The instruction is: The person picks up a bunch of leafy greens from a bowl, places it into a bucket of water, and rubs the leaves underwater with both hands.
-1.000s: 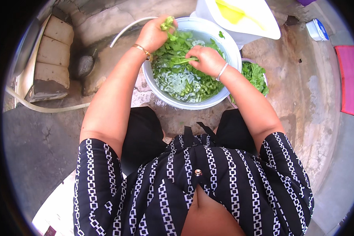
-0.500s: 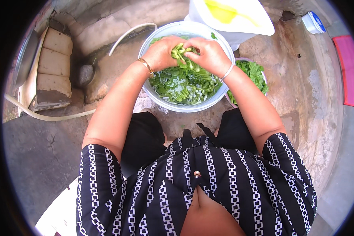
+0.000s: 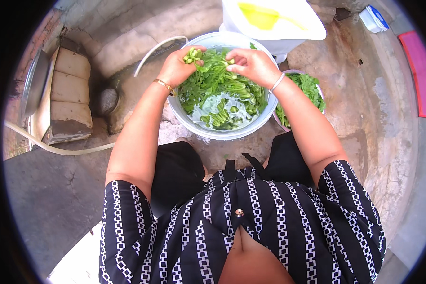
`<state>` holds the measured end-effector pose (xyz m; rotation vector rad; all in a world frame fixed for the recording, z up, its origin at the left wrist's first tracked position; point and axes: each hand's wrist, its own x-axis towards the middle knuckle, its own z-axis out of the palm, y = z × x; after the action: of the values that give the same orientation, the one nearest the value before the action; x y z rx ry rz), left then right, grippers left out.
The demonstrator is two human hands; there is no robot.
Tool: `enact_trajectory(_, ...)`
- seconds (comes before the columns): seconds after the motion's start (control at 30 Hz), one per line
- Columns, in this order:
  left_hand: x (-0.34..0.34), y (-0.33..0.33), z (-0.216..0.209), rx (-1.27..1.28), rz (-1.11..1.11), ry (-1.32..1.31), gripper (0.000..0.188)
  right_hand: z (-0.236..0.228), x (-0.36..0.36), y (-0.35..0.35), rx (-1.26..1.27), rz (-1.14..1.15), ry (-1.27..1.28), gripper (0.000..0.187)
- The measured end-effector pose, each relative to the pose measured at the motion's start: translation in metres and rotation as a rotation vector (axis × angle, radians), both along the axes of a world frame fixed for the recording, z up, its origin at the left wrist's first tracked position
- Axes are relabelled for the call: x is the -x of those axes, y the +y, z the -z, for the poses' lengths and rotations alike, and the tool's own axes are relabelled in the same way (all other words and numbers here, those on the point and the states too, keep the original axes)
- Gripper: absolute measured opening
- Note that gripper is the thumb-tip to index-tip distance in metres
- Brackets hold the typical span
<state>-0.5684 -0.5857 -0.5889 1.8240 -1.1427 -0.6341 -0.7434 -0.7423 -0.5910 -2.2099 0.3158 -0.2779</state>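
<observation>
A pale round basin holds water and many leafy greens, with stems and leaves afloat. Over its far left part, my left hand is closed round a small bunch of green stems, their cut ends pointing up. Above the far right part, my right hand pinches a leafy green stem between thumb and fingertips. Foamy, whitish water shows between the greens at the near side.
A second, smaller basin of leafy greens stands right of the large one. Behind is a white bin with something yellow in it. A pale hose lies at the left near stacked blocks. A small white tub stands far right.
My hands have moved apart, the left one leftward with the bunch of stems. The greens in the basin have shifted, baring more foamy water at the near side.
</observation>
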Motion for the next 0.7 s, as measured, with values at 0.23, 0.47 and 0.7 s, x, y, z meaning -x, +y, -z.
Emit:
enact_trajectory(0.23,-0.015,0.012,-0.016,0.050,-0.034,0.113,0.020,-0.012,0.007,-0.025,0.233,0.185,0.092,0.018)
enact_trajectory(0.47,0.003,0.005,-0.019,-0.069,0.133,-0.120,0.012,-0.004,0.001,-0.005,0.291,0.053,-0.192,0.016)
enact_trajectory(0.7,0.018,-0.004,-0.011,0.027,0.081,-0.054,0.030,-0.001,-0.017,0.025,-0.199,0.010,-0.325,0.021)
